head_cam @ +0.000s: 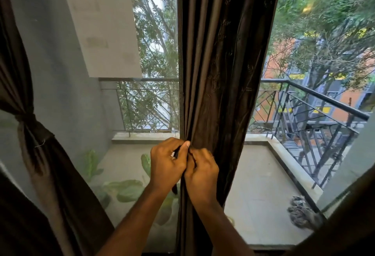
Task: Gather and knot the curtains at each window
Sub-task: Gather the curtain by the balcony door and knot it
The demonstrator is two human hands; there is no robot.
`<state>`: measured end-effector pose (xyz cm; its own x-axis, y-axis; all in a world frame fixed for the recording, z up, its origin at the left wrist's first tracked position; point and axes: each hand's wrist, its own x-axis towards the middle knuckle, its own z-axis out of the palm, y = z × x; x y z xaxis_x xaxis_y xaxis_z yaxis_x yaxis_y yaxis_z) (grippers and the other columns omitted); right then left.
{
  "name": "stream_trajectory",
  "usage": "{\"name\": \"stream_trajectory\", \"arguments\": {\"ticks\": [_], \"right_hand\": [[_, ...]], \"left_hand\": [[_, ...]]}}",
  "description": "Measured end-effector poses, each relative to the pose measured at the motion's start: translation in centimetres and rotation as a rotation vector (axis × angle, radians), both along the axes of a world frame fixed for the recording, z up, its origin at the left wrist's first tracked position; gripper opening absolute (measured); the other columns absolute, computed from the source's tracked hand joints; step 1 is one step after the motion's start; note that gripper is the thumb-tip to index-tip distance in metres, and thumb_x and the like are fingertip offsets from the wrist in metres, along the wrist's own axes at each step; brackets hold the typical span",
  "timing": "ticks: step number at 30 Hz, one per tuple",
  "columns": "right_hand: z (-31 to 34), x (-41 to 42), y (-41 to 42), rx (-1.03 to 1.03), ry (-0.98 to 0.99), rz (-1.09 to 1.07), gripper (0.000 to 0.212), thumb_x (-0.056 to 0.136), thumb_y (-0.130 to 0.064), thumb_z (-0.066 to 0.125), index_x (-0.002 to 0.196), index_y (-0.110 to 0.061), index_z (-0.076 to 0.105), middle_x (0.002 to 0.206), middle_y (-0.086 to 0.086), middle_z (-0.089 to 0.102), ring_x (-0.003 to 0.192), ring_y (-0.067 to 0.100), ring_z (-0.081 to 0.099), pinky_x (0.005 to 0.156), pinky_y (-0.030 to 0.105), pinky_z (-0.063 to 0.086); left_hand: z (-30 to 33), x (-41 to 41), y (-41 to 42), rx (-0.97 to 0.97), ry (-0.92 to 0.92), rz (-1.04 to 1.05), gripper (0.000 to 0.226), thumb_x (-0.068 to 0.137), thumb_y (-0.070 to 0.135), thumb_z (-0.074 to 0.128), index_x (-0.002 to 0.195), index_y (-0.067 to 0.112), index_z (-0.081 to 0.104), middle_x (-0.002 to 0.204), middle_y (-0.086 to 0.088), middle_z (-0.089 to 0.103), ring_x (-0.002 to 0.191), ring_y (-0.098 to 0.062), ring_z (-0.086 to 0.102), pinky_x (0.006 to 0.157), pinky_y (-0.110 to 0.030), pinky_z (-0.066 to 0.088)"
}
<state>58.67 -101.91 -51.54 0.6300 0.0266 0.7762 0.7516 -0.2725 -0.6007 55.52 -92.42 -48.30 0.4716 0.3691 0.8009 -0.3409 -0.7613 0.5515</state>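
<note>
A home: curtained window [304, 93] onto a railed balcony [263, 174].

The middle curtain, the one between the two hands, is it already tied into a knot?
No, the middle curtain hangs in loose folds while the left hand and right hand pinch its edge.

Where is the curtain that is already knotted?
In the head view, the knotted dark brown curtain hangs at the far left, left of the white paper sheet on the window.
</note>
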Motion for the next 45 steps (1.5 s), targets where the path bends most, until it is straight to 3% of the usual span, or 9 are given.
{"name": "stream_trajectory", "arguments": {"ticks": [5, 8, 14, 17, 20, 25, 30, 40, 45], "right_hand": [[0.2, -0.2, 0.4, -0.075, -0.019, -0.002, 0.020, 0.094, -0.010, 0.057, 0.076, -0.006, 0.064, 0.072, 0.006, 0.056, 0.068, 0.025, 0.057, 0.062, 0.042, 0.052], [0.1, -0.2, 0.3, -0.134, 0.023, 0.020, 0.007, 0.089, -0.001, 0.062, 0.084, -0.001, 0.067, 0.078, 0.011, 0.060, 0.074, 0.029, 0.060, 0.066, 0.043, 0.054], [0.3, -2.1, -3.2, -0.175, -0.025, 0.063, 0.032, 0.090, -0.010, 0.048, 0.108, -0.007, 0.076, 0.100, 0.004, 0.072, 0.094, 0.018, 0.064, 0.092, 0.028, 0.051], [0.8, -3.4, -6.5, 0.026, -0.062, -0.056, 0.017, 0.091, -0.004, 0.064, 0.106, -0.004, 0.071, 0.106, 0.008, 0.064, 0.099, 0.015, 0.058, 0.091, 0.016, 0.045], [1.9, -1.5, -8.1, 0.166, 0.097, -0.162, 0.032, 0.089, -0.012, 0.077, 0.115, -0.003, 0.062, 0.114, 0.008, 0.055, 0.099, 0.011, 0.052, 0.086, 0.004, 0.039], [0.6, 1.1, -7.0, 0.017, 0.127, -0.112, 0.009, 0.098, -0.011, 0.066, 0.104, -0.014, 0.072, 0.095, 0.001, 0.070, 0.086, 0.015, 0.063, 0.079, 0.031, 0.056], [0.3, 0.9, -6.5, 0.113, 0.174, -0.110, 0.009, 0.098, -0.009, 0.063, 0.093, -0.014, 0.067, 0.087, -0.002, 0.063, 0.080, 0.011, 0.060, 0.072, 0.034, 0.055], [0.5, -0.8, -1.5, 0.023, 0.047, 0.044, 0.009, 0.094, -0.006, 0.065, 0.086, -0.011, 0.066, 0.081, 0.000, 0.059, 0.071, 0.017, 0.057, 0.062, 0.041, 0.050], [0.5, -1.3, -1.0, 0.017, 0.025, 0.059, 0.015, 0.093, 0.000, 0.063, 0.081, -0.009, 0.061, 0.078, 0.001, 0.054, 0.068, 0.015, 0.051, 0.059, 0.028, 0.041]], "left_hand": [[0.1, -0.1, 0.0, 0.011, 0.015, 0.022, 0.027, 0.094, 0.021, 0.065, 0.070, 0.009, 0.067, 0.065, 0.002, 0.061, 0.062, -0.016, 0.059, 0.057, -0.042, 0.048], [0.3, -0.3, -0.3, 0.008, 0.016, 0.020, 0.028, 0.090, 0.028, 0.069, 0.069, 0.010, 0.066, 0.065, 0.003, 0.059, 0.062, -0.014, 0.058, 0.057, -0.034, 0.047], [0.6, 0.3, 1.1, 0.088, 0.062, 0.084, 0.030, 0.091, 0.016, 0.066, 0.064, 0.010, 0.055, 0.060, 0.002, 0.047, 0.056, -0.016, 0.043, 0.053, -0.031, 0.034], [0.7, 0.2, 1.8, 0.086, 0.068, 0.109, 0.029, 0.092, 0.017, 0.065, 0.066, 0.012, 0.055, 0.061, 0.002, 0.048, 0.056, -0.019, 0.045, 0.053, -0.035, 0.037], [0.6, 0.3, 1.9, 0.081, 0.057, 0.098, 0.026, 0.092, 0.017, 0.066, 0.068, 0.010, 0.059, 0.061, 0.000, 0.051, 0.057, -0.020, 0.047, 0.054, -0.037, 0.039], [0.5, 0.6, 0.6, 0.107, 0.057, 0.060, 0.031, 0.092, 0.014, 0.065, 0.065, 0.011, 0.052, 0.060, 0.004, 0.044, 0.056, -0.019, 0.041, 0.053, -0.034, 0.034], [0.4, 0.5, 1.2, 0.091, 0.045, 0.069, 0.030, 0.092, 0.015, 0.065, 0.065, 0.017, 0.052, 0.060, 0.004, 0.044, 0.055, -0.019, 0.042, 0.052, -0.035, 0.035], [0.8, -0.3, -0.4, -0.041, 0.098, -0.081, 0.023, 0.091, 0.015, 0.064, 0.069, 0.008, 0.065, 0.064, 0.001, 0.060, 0.061, -0.014, 0.057, 0.058, -0.040, 0.046], [1.1, -0.8, -0.2, -0.048, 0.104, -0.136, 0.028, 0.091, 0.022, 0.064, 0.067, 0.007, 0.063, 0.063, -0.001, 0.058, 0.061, -0.018, 0.056, 0.057, -0.039, 0.046]]}}
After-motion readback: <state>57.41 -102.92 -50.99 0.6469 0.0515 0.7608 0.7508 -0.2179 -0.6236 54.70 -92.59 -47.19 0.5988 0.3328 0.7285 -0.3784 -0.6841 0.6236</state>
